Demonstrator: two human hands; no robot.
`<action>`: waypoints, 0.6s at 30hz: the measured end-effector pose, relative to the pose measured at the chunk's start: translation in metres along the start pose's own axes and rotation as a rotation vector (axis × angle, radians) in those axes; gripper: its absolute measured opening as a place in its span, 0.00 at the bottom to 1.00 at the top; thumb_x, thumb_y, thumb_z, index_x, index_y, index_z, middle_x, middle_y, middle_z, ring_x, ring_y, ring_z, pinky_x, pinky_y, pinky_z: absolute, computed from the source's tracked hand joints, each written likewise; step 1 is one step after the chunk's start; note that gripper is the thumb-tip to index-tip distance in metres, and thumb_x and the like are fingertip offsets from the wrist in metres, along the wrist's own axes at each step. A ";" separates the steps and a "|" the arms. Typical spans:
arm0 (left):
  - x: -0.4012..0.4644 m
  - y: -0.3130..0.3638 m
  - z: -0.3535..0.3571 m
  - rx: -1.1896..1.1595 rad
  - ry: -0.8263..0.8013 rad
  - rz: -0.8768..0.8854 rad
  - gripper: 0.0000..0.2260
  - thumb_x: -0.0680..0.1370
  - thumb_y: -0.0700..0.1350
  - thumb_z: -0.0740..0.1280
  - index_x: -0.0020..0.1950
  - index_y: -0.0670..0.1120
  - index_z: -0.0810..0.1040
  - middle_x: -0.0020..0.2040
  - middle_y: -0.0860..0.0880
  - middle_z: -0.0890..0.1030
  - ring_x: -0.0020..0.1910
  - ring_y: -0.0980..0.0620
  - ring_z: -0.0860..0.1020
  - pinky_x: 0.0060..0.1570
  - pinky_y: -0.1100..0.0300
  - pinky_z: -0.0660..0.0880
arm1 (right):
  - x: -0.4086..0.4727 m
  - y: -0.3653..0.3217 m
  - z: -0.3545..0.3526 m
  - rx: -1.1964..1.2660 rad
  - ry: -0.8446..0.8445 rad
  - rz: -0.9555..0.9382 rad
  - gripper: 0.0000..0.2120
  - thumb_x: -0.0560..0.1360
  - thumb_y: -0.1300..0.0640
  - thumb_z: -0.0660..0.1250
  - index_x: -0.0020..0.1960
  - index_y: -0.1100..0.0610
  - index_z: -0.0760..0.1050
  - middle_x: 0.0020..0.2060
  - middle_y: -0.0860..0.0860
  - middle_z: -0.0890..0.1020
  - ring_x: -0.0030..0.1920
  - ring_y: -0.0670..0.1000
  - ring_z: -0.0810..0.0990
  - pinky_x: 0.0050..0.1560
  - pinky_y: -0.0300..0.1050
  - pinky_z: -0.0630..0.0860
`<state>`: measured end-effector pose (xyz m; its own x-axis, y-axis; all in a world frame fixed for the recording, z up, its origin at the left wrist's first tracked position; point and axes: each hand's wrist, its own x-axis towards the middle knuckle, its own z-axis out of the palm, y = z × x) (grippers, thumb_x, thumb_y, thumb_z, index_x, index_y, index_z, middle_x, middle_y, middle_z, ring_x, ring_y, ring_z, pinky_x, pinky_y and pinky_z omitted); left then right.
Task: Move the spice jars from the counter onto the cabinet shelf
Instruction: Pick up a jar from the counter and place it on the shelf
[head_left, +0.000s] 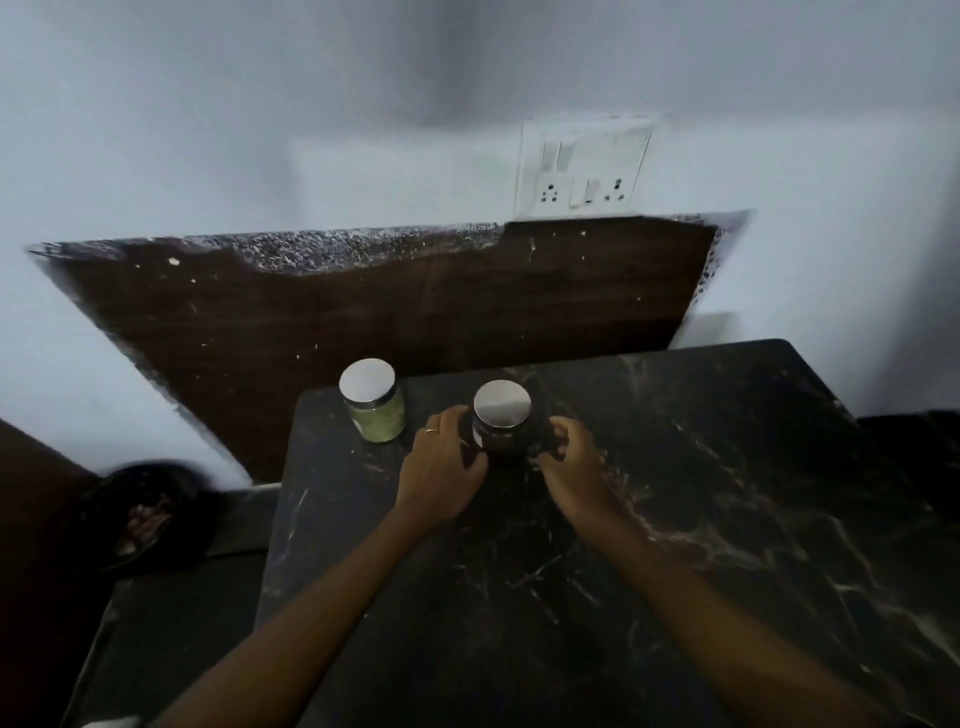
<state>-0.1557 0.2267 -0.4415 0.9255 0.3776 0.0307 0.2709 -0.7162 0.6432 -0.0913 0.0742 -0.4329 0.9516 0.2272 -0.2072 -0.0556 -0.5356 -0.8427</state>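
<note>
Two glass spice jars with silver lids stand on the black marble counter (675, 519). The dark jar (502, 423) is in the middle, flanked by both hands. My left hand (441, 467) curls round its left side, with a ring on one finger. My right hand (571, 462) sits at its right side with fingers curled; whether they touch the glass is hard to tell. The pale green jar (373, 402) stands apart, near the counter's back left corner. No cabinet shelf is in view.
A dark wooden panel (363, 322) leans against the white wall behind the counter. A white switch and socket plate (584, 166) is on the wall above. A dark bowl-like object (145, 514) lies low at the left, beyond the counter's edge.
</note>
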 end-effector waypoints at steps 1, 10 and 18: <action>0.004 -0.007 0.005 -0.034 -0.049 -0.033 0.28 0.74 0.48 0.68 0.71 0.47 0.63 0.67 0.45 0.70 0.64 0.46 0.72 0.60 0.54 0.71 | 0.003 0.005 0.005 0.040 -0.044 0.088 0.25 0.75 0.63 0.64 0.70 0.54 0.64 0.66 0.55 0.71 0.65 0.54 0.71 0.67 0.55 0.69; 0.059 -0.025 0.050 -0.336 -0.235 -0.179 0.39 0.68 0.39 0.75 0.74 0.43 0.58 0.71 0.43 0.67 0.70 0.45 0.67 0.68 0.55 0.64 | 0.042 0.017 0.029 0.165 -0.284 0.308 0.37 0.73 0.73 0.59 0.76 0.52 0.52 0.71 0.55 0.67 0.65 0.51 0.68 0.57 0.43 0.69; 0.072 -0.017 0.067 -0.387 -0.131 -0.243 0.37 0.66 0.48 0.78 0.70 0.44 0.63 0.66 0.45 0.73 0.65 0.46 0.72 0.58 0.58 0.70 | 0.059 0.024 0.034 0.196 -0.288 0.264 0.36 0.72 0.74 0.55 0.74 0.49 0.56 0.68 0.53 0.71 0.64 0.55 0.72 0.62 0.56 0.74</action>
<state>-0.0760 0.2266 -0.5014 0.8801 0.4117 -0.2366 0.3878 -0.3357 0.8584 -0.0467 0.1023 -0.4822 0.7756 0.3354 -0.5347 -0.3685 -0.4472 -0.8150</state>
